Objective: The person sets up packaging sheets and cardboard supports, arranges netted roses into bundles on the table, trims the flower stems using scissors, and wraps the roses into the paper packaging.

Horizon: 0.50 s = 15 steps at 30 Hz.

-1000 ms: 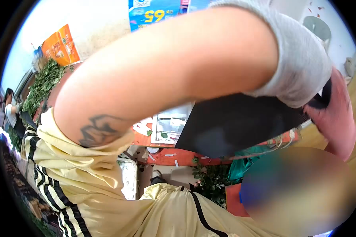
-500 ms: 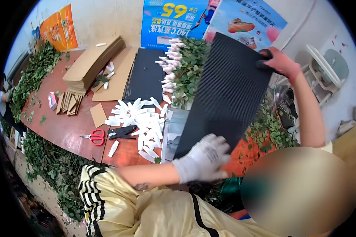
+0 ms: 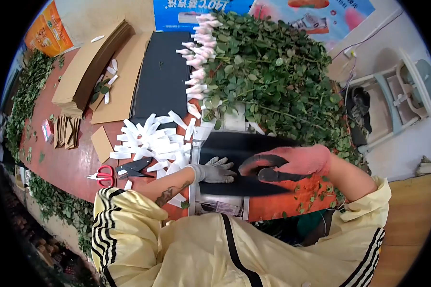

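Note:
A black sheet (image 3: 244, 144), its edges blurred, lies across the front of the table on a light frame (image 3: 193, 198). My left hand (image 3: 215, 171), in a grey-white glove, rests on its left part with fingers stretched out. Over the middle of the sheet is my right hand (image 3: 292, 165), in a red glove with dark fingertips. Its fingers are curved, with a gap to the thumb, and nothing shows between them. Behind the sheet lies a pile of leafy stems (image 3: 273, 67), their heads in white sleeves (image 3: 198, 62) pointing left.
Loose white sleeves (image 3: 153, 138), a black stapler-like tool (image 3: 135, 168) and red-handled scissors (image 3: 104, 177) lie left of my left hand. Farther left are stacked cardboard sheets (image 3: 91, 67) and black sheets (image 3: 162, 71). A high chair (image 3: 392, 100) stands at the right.
The black ridged sheet, raised and tilted before, is now down flat. My right hand has let go of its upper corner and come down over it. My left hand has moved left.

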Motion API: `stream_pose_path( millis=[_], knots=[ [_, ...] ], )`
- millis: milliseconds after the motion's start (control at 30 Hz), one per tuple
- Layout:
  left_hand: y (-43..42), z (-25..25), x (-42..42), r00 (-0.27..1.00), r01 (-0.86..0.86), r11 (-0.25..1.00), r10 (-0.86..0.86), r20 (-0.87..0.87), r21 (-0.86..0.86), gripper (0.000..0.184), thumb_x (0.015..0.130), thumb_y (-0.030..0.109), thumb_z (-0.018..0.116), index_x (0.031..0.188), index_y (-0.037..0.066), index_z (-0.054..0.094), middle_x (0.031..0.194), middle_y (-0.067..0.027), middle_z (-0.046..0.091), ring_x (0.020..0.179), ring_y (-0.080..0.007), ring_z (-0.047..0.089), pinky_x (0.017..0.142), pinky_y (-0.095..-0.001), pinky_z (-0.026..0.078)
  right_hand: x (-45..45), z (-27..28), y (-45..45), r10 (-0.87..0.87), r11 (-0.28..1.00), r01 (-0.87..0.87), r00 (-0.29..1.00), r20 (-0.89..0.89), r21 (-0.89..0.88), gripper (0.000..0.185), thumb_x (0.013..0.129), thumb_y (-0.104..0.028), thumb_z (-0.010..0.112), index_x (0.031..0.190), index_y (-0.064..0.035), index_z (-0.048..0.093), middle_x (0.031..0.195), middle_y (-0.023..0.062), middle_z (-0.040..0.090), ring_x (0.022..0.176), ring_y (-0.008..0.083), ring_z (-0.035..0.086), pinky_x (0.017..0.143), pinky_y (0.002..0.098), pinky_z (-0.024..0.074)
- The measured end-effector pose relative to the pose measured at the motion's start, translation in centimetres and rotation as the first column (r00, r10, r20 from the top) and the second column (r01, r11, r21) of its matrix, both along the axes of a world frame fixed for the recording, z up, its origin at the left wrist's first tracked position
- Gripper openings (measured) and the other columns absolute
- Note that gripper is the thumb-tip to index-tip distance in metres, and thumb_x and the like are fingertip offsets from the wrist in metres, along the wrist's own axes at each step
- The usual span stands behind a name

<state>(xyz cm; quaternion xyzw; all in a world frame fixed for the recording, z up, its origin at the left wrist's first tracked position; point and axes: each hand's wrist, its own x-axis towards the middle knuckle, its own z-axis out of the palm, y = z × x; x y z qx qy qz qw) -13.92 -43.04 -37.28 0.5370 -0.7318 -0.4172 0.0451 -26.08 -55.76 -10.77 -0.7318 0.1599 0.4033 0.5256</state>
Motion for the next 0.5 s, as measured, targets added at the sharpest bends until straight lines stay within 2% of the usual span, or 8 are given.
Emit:
stream_pose_path(
  millis=[67,133,167,233,300,367,433,500],
  knots=[
    [0.9,0.2,0.6,0.977,0.026,0.993,-0.001,-0.211,0.115,0.062,0.094,0.056,0.025,0.140,0.016,0.035,0.145,-0.0165,0.031,0.138,-0.0303,0.019,0.111,-0.0500,0.012,-1.4,-5.5,-1.8,-0.289,0.833,0.243,0.957,0.016,0.498,0.048,0.082,-0.018,0.053,0.130,-0.0093,0.048,0.132,0.0060,0.048,0.122,0.0160,0.042,0.104,0.0351,0.0316],
    [2.5,2.4,1.7,0.910,0.001,0.967,0.105,-0.401,0.255,0.064,0.094,0.058,0.025,0.139,0.013,0.037,0.142,-0.0174,0.035,0.133,-0.0327,0.029,0.110,-0.0450,0.021,-0.5,-9.0,-1.0,-0.273,0.917,0.277,0.960,-0.057,0.287,0.048,0.089,-0.021,0.053,0.135,-0.0100,0.043,0.137,0.0040,0.043,0.121,0.0154,0.044,0.101,0.0321,0.0361],
    [3.0,-0.4,1.8,0.901,0.027,0.985,0.050,-0.431,0.171,0.063,0.095,0.056,0.026,0.137,0.010,0.038,0.138,-0.0194,0.039,0.129,-0.0339,0.036,0.108,-0.0391,0.027,-1.3,-18.1,-1.2,0.035,0.996,-0.073,0.847,0.531,0.051,0.052,0.086,-0.022,0.043,0.136,-0.0078,0.038,0.141,0.0150,0.036,0.131,0.0303,0.033,0.110,0.0390,0.0229],
    [4.2,-2.2,1.5,0.856,-0.053,0.985,0.128,-0.500,0.162,0.058,0.096,0.052,0.028,0.133,0.010,0.043,0.133,-0.0180,0.045,0.125,-0.0311,0.041,0.106,-0.0373,0.031,-1.5,-23.8,-0.1,0.246,0.947,-0.075,0.795,0.555,-0.312,0.054,0.087,-0.028,0.040,0.136,-0.0066,0.036,0.141,0.0167,0.036,0.130,0.0315,0.035,0.109,0.0393,0.0264],
    [4.0,2.5,2.7,0.905,-0.086,0.963,0.184,-0.383,0.257,0.056,0.096,0.050,0.033,0.132,0.008,0.046,0.131,-0.0161,0.048,0.123,-0.0273,0.045,0.104,-0.0363,0.033,-0.3,-30.4,-0.3,0.864,0.451,-0.284,0.375,0.335,-0.846,0.054,0.087,-0.028,0.044,0.135,-0.0039,0.037,0.141,0.0163,0.037,0.124,0.0275,0.042,0.104,0.0369,0.0321],
    [4.9,3.8,4.0,0.938,-0.171,0.958,0.230,-0.261,0.228,0.045,0.095,0.041,0.045,0.116,0.004,0.059,0.109,-0.0131,0.063,0.101,-0.0207,0.060,0.090,-0.0347,0.045,-1.7,-33.9,-0.3,0.881,0.388,-0.246,0.382,0.279,-0.888,0.056,0.083,-0.036,0.048,0.133,-0.0109,0.041,0.141,0.0158,0.036,0.128,0.0344,0.036,0.106,0.0446,0.0286],
    [7.6,6.0,6.4,0.739,-0.435,0.870,0.492,-0.461,0.231,0.036,0.092,0.032,0.055,0.108,0.001,0.063,0.098,-0.0097,0.066,0.090,-0.0178,0.062,0.080,-0.0313,0.049,-1.0,-32.0,0.6,0.861,0.446,-0.221,0.371,0.348,-0.867,0.057,0.083,-0.036,0.051,0.132,-0.0105,0.042,0.137,0.0152,0.039,0.124,0.0309,0.039,0.104,0.0418,0.0314],
    [12.4,8.3,10.6,0.212,-0.735,0.514,0.793,-0.571,0.441,0.027,0.087,0.025,0.064,0.094,0.000,0.065,0.084,-0.0044,0.065,0.076,-0.0097,0.059,0.069,-0.0243,0.049,-0.4,-27.4,0.8,0.795,0.509,-0.165,0.466,0.387,-0.845,0.059,0.081,-0.037,0.058,0.131,-0.0095,0.044,0.129,0.0140,0.044,0.117,0.0241,0.046,0.100,0.0364,0.0369]
  ],
)
